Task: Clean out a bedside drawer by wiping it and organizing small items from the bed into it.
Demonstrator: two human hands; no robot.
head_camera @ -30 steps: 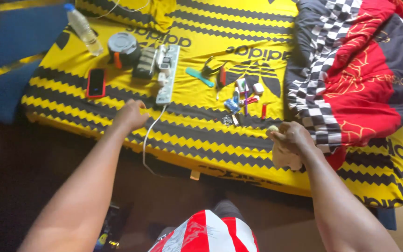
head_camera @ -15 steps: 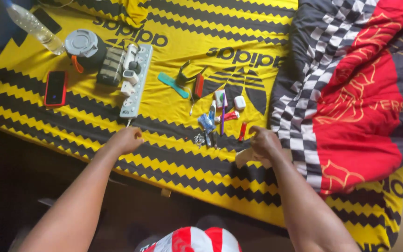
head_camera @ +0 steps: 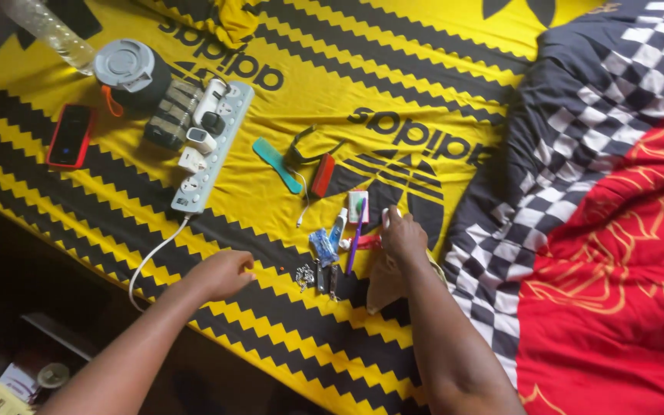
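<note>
Right hand (head_camera: 403, 237), centre of the frame: fingers (head_camera: 390, 220) extended forward and flat, tips pressing on a small white item at the end of the cluster of small toiletries (head_camera: 343, 238). Whether anything is pinched cannot be told. A tan paper piece (head_camera: 384, 283) lies under the wrist.

Left hand (head_camera: 223, 274), lower centre-left: fingers loosely curled, knuckles down on the bed sheet (head_camera: 424, 69), holding nothing. It rests just left of a small pile of metal bits (head_camera: 304, 275) and near the white cable (head_camera: 155, 257).

The cluster sits between the two hands, lower centre: a blue sachet, a small tube, a purple stick-like item and dark clips (too small to identify further).

Risks, as judged:
- The sheet is soft and uneven; pressure from either hand could roll the small pieces together or scatter the metal bits toward the bed edge at lower left.
- The left forearm lies close to the cable; a sweep could drag the power strip (head_camera: 210, 146) and its plugs.
- The red phone (head_camera: 70, 135), left edge, lies near the bed edge and could slide off.

Containers: a dark round tub with grey lid (head_camera: 127, 68), upper left, closed, contents not visible. A clear plastic bottle (head_camera: 49, 31) beside it, lying down; fill level cannot be told.
</note>
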